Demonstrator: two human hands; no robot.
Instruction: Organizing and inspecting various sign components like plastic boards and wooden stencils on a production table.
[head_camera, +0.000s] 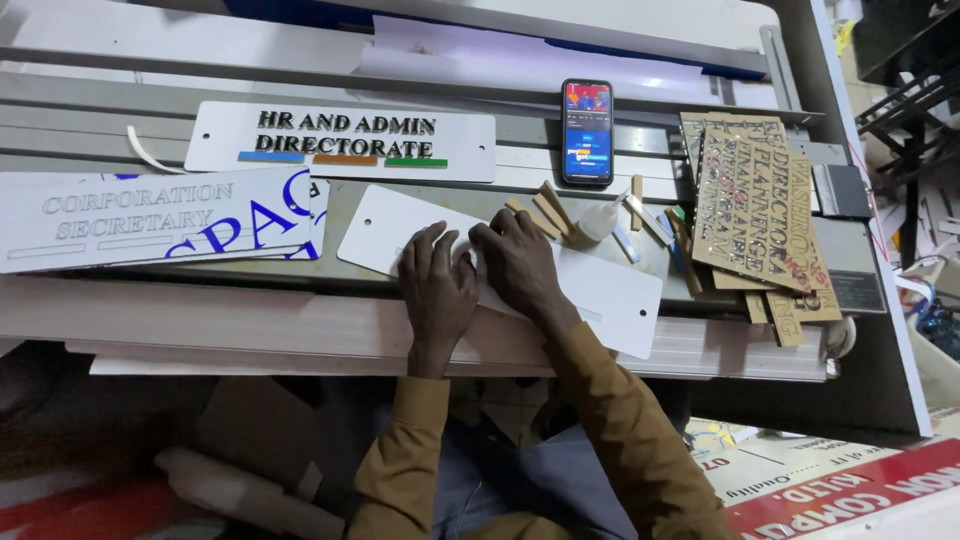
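as hands (480, 275) press, plate (620, 295) seems blank.

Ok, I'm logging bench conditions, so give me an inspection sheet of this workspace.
Surface: grey workbench, crowded.
Job's things: blank white sign plate lying flat under both hands.
Clutter: two lettered sign plates, small glue bottle, wooden strips, gold cut-out letter sheets, lit phone.
Hands: left hand and right hand pressed flat on the plate, holding nothing.
Cables: nothing seen.
Surroundings: red and white signboard on the floor.
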